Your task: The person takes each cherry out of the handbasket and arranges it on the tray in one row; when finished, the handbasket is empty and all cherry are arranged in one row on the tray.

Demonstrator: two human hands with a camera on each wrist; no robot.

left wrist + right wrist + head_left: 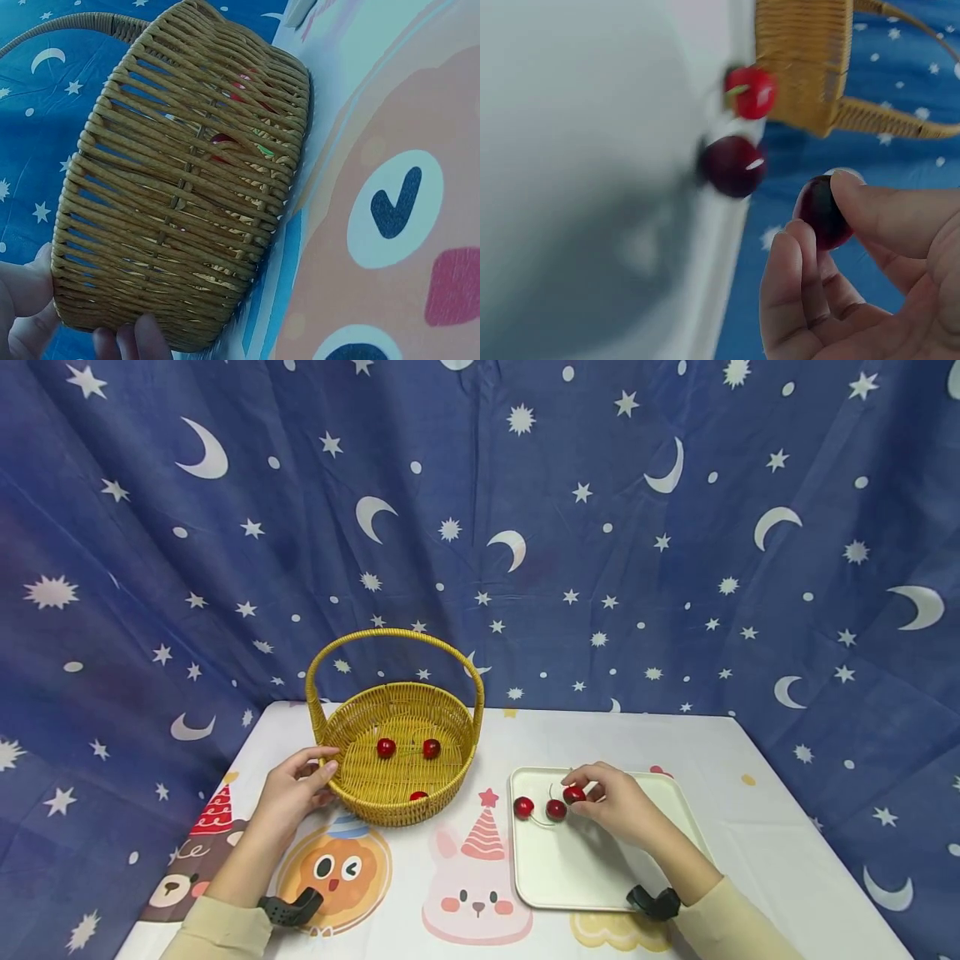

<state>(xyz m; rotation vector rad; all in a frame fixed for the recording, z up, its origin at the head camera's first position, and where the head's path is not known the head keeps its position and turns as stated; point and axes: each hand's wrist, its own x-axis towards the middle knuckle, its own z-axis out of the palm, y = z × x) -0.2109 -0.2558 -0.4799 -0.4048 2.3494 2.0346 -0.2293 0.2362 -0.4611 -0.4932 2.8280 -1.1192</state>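
A yellow wicker basket (405,814) with a tall hoop handle stands at the left of the table. My left hand (296,785) grips its near-left rim, thumb at the edge and fingers against the woven side (180,187). Inside lie a cherry (386,748), a second cherry (431,748) and a third, partly hidden by the near wall. Over the cream tray (577,881), my right hand (615,802) pinches a dark red cherry (825,214) between thumb and fingertips. Two more cherries rest on the tray: a bright red one (523,807) and a darker one (556,810).
A white cloth with cartoon prints (477,902) covers the table. Behind it hangs a blue curtain (555,568) with moons and stars. The basket's handle (393,633) arches high above its bowl, and the tray has a low raised rim.
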